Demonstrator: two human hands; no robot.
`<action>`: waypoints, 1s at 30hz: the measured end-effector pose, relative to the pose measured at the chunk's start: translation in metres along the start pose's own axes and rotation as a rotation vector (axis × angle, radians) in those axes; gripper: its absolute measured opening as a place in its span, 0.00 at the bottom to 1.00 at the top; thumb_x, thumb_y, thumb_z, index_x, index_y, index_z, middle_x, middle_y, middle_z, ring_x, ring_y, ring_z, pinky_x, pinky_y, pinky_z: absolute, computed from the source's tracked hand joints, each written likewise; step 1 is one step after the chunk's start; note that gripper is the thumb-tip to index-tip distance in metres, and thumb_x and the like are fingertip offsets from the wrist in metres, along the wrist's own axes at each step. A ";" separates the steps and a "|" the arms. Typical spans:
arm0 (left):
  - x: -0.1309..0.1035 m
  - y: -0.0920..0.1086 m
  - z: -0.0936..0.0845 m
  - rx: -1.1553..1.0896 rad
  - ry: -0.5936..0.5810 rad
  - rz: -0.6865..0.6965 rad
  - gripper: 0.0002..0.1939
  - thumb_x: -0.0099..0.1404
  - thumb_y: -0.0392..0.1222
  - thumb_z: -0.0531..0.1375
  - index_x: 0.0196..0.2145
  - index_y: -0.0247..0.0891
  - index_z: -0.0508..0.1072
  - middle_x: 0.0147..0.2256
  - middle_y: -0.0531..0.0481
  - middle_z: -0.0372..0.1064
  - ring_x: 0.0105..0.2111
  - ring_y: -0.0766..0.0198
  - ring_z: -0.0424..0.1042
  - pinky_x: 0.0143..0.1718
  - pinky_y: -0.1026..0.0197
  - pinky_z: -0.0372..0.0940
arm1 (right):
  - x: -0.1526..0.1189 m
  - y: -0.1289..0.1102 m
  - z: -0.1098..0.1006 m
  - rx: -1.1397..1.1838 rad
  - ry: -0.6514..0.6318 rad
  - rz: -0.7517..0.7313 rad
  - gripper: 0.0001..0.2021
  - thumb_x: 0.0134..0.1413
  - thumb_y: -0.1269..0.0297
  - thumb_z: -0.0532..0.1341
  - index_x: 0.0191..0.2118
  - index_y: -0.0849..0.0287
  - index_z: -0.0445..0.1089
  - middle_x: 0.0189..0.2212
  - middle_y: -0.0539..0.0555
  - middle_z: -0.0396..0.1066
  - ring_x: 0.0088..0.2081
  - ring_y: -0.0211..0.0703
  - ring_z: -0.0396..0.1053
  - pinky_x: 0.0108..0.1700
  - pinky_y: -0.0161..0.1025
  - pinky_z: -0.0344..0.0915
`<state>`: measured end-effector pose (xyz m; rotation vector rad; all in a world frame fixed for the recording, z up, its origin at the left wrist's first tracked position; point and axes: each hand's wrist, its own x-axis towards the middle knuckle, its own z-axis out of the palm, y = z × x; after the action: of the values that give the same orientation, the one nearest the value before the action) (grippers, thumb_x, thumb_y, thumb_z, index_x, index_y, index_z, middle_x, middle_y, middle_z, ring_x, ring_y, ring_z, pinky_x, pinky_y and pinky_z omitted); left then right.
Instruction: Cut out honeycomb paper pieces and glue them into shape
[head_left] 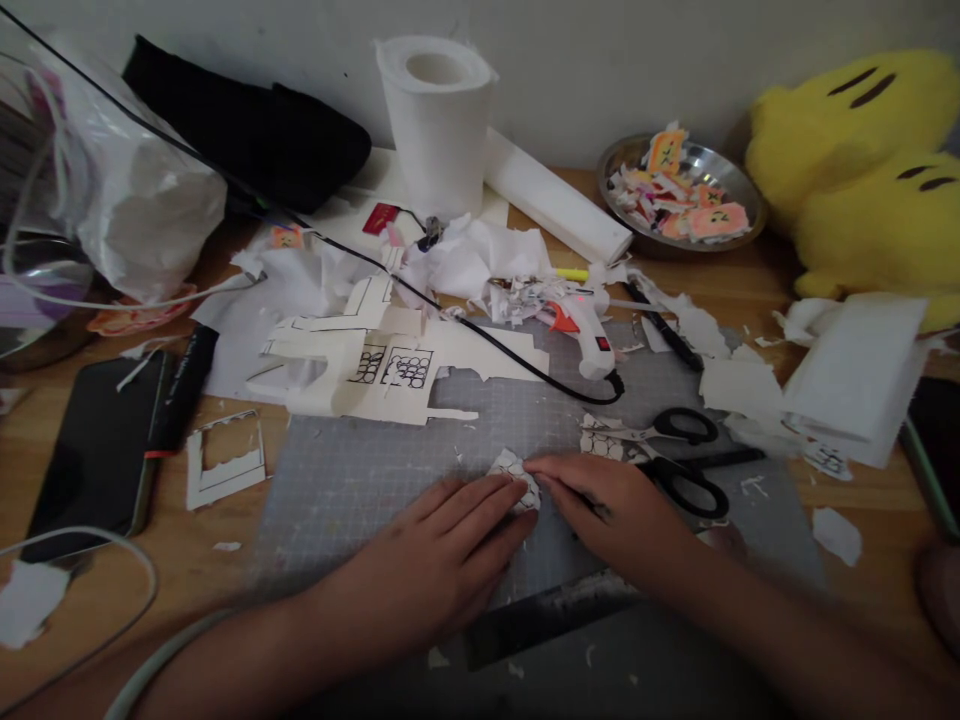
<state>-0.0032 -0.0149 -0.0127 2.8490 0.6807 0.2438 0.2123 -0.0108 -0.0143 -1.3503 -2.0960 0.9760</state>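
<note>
A small patterned paper piece (513, 468) lies on the grey cutting mat (330, 500). My left hand (457, 535) is spread over it, its fingers stretched out and pressing on the piece. The fingers of my right hand (600, 500) are pinched together at the right edge of the same piece; what is between them is too small to make out. Scissors with black handles (686, 425) rest just right of my right hand, beside another patterned paper piece (600, 440). A white glue gun (592, 345) with an orange trigger lies beyond my hands, next to cut cream card (397, 370).
A paper roll (439, 130) stands at the back, near a metal bowl (611, 205) of orange paper pieces and yellow plush toys (862, 200). A phone (97, 450) and marker (184, 390) lie left. A black cable (517, 355) crosses the table; a dark ruler (547, 610) lies in front.
</note>
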 end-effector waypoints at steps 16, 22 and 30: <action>-0.001 0.000 0.001 0.016 -0.011 0.002 0.17 0.68 0.39 0.48 0.53 0.36 0.65 0.54 0.43 0.64 0.54 0.56 0.61 0.51 0.53 0.58 | -0.005 0.001 -0.001 -0.107 -0.078 -0.117 0.15 0.59 0.73 0.50 0.44 0.62 0.72 0.35 0.56 0.76 0.36 0.40 0.73 0.39 0.35 0.70; 0.002 -0.001 0.002 0.006 -0.008 -0.002 0.17 0.68 0.38 0.49 0.52 0.37 0.65 0.54 0.44 0.64 0.54 0.56 0.62 0.51 0.53 0.59 | 0.001 0.001 0.000 0.051 0.054 0.028 0.14 0.60 0.70 0.51 0.46 0.64 0.71 0.41 0.56 0.76 0.42 0.38 0.73 0.46 0.32 0.68; 0.001 0.000 0.001 0.004 0.013 0.007 0.17 0.68 0.38 0.49 0.52 0.36 0.66 0.53 0.44 0.65 0.53 0.56 0.62 0.51 0.53 0.60 | 0.003 0.000 0.001 -0.019 -0.019 -0.021 0.14 0.61 0.72 0.49 0.44 0.67 0.71 0.40 0.58 0.76 0.42 0.38 0.73 0.46 0.33 0.68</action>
<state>-0.0026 -0.0146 -0.0140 2.8568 0.6740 0.2628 0.2102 -0.0084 -0.0151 -1.3300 -2.1344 0.9666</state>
